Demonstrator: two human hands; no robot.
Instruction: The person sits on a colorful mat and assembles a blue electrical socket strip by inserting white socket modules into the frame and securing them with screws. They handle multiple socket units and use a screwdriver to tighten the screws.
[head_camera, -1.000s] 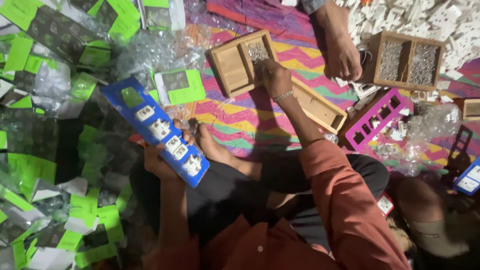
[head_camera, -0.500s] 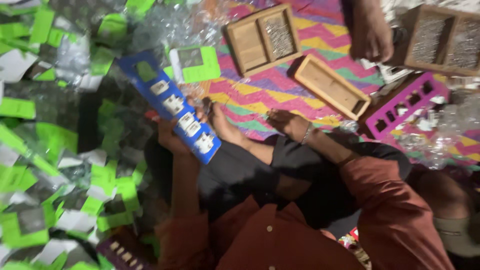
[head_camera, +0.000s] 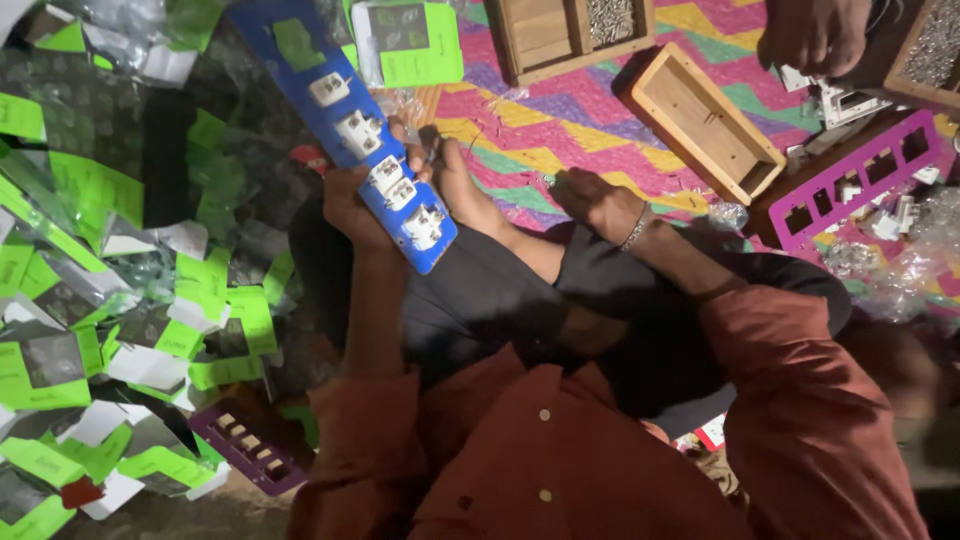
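Left hand (head_camera: 352, 205) grips blue socket strip (head_camera: 362, 125), upper left of centre. Right hand (head_camera: 598, 203), centre frame, rests loosely curled on the mat (head_camera: 560, 120), holding nothing visible. Wooden tray (head_camera: 708, 122) lies upper right.

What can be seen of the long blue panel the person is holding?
The blue panel is a long, flat strip, plastic by the look of it, with rounded corners. It runs diagonally from the upper left down to the lower right over the person's lap. Four white socket or switch modules sit in a row along it, with a green patch near its upper end. The left hand grips it from beneath at its lower half, while the right hand is apart from it.
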